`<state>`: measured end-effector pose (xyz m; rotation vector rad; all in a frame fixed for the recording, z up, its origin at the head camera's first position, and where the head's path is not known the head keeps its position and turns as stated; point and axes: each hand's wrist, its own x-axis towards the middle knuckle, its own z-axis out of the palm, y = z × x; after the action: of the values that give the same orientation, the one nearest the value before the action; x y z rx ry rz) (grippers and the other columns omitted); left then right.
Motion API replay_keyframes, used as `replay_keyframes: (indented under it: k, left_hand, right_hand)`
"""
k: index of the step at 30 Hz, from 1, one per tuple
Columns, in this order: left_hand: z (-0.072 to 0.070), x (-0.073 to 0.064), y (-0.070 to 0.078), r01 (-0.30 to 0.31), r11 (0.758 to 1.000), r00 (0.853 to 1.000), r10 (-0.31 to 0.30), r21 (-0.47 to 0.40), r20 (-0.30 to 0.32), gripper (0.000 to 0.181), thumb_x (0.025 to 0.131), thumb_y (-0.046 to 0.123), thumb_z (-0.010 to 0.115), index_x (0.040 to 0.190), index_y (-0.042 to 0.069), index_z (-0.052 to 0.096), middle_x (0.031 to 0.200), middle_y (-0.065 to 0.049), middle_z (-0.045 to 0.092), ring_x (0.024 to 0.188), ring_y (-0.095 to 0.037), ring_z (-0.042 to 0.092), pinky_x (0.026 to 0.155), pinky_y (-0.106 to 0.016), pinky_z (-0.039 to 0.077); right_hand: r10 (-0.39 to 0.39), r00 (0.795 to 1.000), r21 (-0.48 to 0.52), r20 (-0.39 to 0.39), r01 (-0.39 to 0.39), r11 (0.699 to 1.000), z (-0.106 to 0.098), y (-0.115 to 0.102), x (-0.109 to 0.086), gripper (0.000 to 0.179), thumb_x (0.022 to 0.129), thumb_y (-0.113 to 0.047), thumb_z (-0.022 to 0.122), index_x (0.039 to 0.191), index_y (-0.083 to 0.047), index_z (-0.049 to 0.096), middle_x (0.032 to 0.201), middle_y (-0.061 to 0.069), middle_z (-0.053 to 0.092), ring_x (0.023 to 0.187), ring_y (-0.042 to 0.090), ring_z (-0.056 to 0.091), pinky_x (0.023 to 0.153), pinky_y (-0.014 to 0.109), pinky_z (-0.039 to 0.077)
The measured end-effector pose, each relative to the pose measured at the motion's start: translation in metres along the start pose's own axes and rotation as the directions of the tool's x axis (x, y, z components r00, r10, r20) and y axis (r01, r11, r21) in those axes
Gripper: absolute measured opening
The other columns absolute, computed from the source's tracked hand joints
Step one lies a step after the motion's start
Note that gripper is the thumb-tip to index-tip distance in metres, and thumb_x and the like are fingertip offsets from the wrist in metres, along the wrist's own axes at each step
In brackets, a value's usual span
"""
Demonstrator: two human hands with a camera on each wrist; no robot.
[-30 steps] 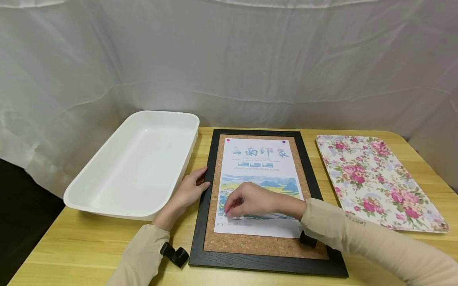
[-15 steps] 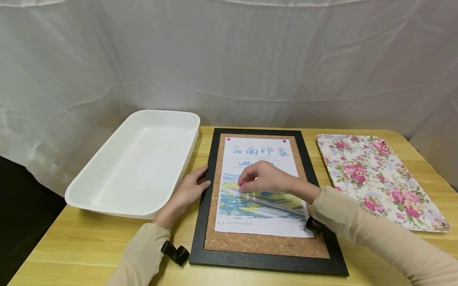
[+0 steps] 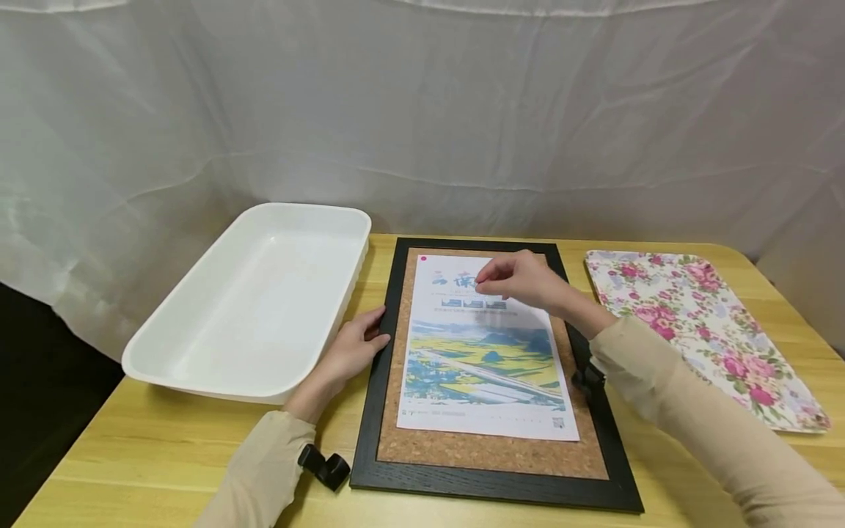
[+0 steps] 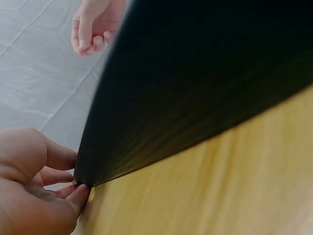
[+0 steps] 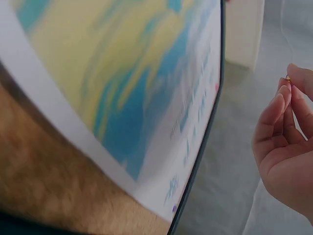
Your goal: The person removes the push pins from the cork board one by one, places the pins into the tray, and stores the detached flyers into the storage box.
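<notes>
A black-framed cork board [image 3: 488, 455] lies on the table with a printed landscape poster [image 3: 485, 352] on it. My left hand [image 3: 353, 348] rests against the frame's left side, thumb and fingertips at its edge in the left wrist view. Over the poster's title, my right hand [image 3: 524, 279] pinches a small thumbtack [image 5: 288, 78] between thumb and fingers; its gold metal shows in the right wrist view. One pink thumbtack [image 3: 424, 258] sits in the poster's top left corner. A purple thumbtack [image 5: 174, 208] in the top right corner is hidden behind my right hand in the head view.
A deep white tray [image 3: 251, 293] stands left of the board, close beside my left forearm. To the right lies a floral tray [image 3: 706, 330], partly covered by my right sleeve. Behind the wooden table [image 3: 165, 455] hangs a pale cloth [image 3: 462, 110].
My right hand has lifted from the poster's lower left and moved up and right over its title, pinching the thumbtack. The left hand has stayed at the frame.
</notes>
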<state>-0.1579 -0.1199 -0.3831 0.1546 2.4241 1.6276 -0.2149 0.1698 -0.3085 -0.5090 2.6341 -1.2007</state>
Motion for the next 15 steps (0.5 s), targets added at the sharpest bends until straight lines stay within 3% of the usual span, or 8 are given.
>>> replay_keyframes:
  k: [5, 10, 15]
  left_hand:
    - [0.001, 0.001, 0.0, 0.0, 1.0, 1.0, 0.0, -0.005, 0.002, 0.057, 0.098, 0.0, 0.052, 0.15, -0.002, 0.028, 0.146, -0.024, 0.039, 0.132, -0.035, 0.04, 0.102, -0.044, 0.041]
    - [0.002, 0.002, 0.0, -0.004, 1.0, 1.0, 0.004, -0.01, 0.003, 0.057, 0.098, 0.0, 0.052, 0.15, -0.002, 0.028, 0.146, -0.024, 0.039, 0.132, -0.035, 0.041, 0.102, -0.044, 0.041]
    - [0.0, 0.002, -0.002, 0.003, 1.0, 1.0, -0.003, -0.002, 0.0, 0.057, 0.099, 0.0, 0.052, 0.15, -0.002, 0.028, 0.146, -0.024, 0.039, 0.132, -0.035, 0.04, 0.102, -0.045, 0.041]
  right_hand:
    - [0.037, 0.995, -0.009, -0.096, -0.038, 0.999, -0.025, 0.009, 0.004, 0.023, 0.092, -0.021, 0.069, 0.104, -0.003, 0.07, 0.099, 0.011, 0.066, 0.088, 0.032, 0.057, 0.077, 0.042, 0.052]
    - [0.086, 0.97, 0.016, -0.225, -0.085, 0.996, -0.056, 0.019, 0.004, 0.034, 0.092, -0.03, 0.068, 0.109, -0.001, 0.069, 0.102, 0.012, 0.065, 0.088, 0.025, 0.057, 0.073, 0.029, 0.051]
    - [0.139, 0.947, 0.029, -0.29, -0.136, 0.99, -0.075, 0.036, 0.002, 0.042, 0.091, -0.035, 0.068, 0.111, 0.001, 0.068, 0.109, 0.013, 0.065, 0.095, 0.024, 0.056, 0.08, 0.034, 0.049]
